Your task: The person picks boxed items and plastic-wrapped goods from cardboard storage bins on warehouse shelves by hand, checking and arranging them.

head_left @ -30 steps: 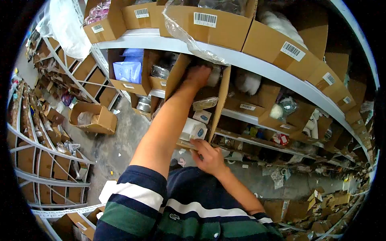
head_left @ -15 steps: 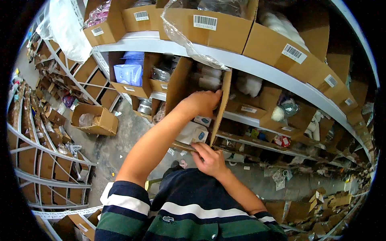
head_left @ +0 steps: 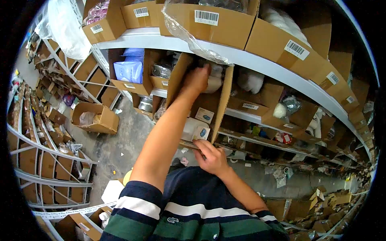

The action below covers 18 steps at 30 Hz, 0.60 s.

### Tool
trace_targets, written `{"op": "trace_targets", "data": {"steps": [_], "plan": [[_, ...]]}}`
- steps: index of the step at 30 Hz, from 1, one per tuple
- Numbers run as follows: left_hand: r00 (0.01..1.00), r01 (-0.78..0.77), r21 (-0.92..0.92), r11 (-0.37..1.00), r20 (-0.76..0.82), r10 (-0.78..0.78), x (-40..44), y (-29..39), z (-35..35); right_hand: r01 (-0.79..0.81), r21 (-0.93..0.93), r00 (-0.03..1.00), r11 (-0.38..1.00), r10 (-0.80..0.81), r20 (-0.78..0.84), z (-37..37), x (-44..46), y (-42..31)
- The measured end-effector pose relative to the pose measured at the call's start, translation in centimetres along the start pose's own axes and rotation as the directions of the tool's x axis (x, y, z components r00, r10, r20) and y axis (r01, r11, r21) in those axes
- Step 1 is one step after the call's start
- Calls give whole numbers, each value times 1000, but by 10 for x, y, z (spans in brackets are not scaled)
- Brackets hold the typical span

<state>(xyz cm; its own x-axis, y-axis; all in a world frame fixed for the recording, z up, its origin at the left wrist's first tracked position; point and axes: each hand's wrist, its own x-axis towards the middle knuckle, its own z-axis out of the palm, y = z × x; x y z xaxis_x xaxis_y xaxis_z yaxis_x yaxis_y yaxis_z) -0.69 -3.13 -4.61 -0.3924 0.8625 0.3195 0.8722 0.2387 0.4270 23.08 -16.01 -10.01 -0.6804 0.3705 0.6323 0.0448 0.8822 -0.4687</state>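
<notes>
A long cardboard box [head_left: 225, 102] juts out from the shelf toward me. My left hand [head_left: 196, 81] reaches deep into it, close to the pale packets [head_left: 213, 82] at the back; its fingers are partly hidden and blurred. At the near end my right hand [head_left: 212, 158] grips the front edge of the box, thumb and fingers closed on the cardboard. Inside, by that edge, lies a small white carton with a blue oval picture [head_left: 202, 132]. A similar carton [head_left: 205, 115] lies a little farther in.
Blue packets [head_left: 128, 71] fill a bin to the left. A steel shelf beam [head_left: 273, 62] with barcoded boxes runs above, and a plastic strip [head_left: 181, 34] hangs from it. White fluffy goods [head_left: 251, 82] sit to the right. An open carton [head_left: 96, 116] stands on the floor.
My left hand has moved from the box's right wall, up and left, deeper inside. The farther carton is now in fuller view. My right hand stays at the front edge.
</notes>
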Motion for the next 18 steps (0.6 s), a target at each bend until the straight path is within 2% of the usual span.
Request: {"op": "trace_targets", "data": {"steps": [2, 3, 5, 6, 8, 9, 11, 12, 14, 15, 17, 18], "plan": [[995, 12, 126, 992, 92, -24, -5, 7, -9, -5, 3, 1000, 1000, 5, 7, -2, 1, -2], [995, 11, 125, 992, 93, -23, -3, 5, -6, -9, 2, 1000, 1000, 9, 13, -3, 2, -2], [990, -47, 332, 942, 138, 0, 4, -10, 8, -18, 2, 1000, 1000, 18, 23, -4, 1, -2], [990, -47, 333, 942, 138, 1, 3, -17, 14, -25, 4, 999, 1000, 25, 34, -4, 1, -2], [950, -281, 601, 748, 63, 306, -4, -21, 17, -8, 12, 1000, 1000, 8, 15, -2, 1, -1], [949, -282, 600, 749, 63, 308, -2, -20, 19, 9, 16, 1000, 1000, -9, -3, -2, 1, 1], [982, -180, 563, 806, 146, 117, -4, -4, 8, 5, 10, 1000, 1000, -5, -4, -3, 1, 1], [982, -179, 563, 807, 150, 113, -3, -1, 9, 4, 11, 1000, 1000, -4, -2, -2, 0, 0], [927, 36, 294, 955, 346, -142, 6, 0, 9, -5, 17, 1000, 1000, 5, 2, -1, 0, -2], [927, 37, 294, 955, 347, -143, 4, -1, 10, -14, 18, 1000, 1000, 14, 0, -1, 1, -2], [935, -88, 340, 936, 352, -40, -1, 2, 12, -14, 10, 1000, 1000, 15, -10, -2, 1, -2], [934, -89, 338, 937, 356, -40, -1, 3, 12, -13, 3, 1000, 1000, 13, -21, -2, 0, -3]]}}
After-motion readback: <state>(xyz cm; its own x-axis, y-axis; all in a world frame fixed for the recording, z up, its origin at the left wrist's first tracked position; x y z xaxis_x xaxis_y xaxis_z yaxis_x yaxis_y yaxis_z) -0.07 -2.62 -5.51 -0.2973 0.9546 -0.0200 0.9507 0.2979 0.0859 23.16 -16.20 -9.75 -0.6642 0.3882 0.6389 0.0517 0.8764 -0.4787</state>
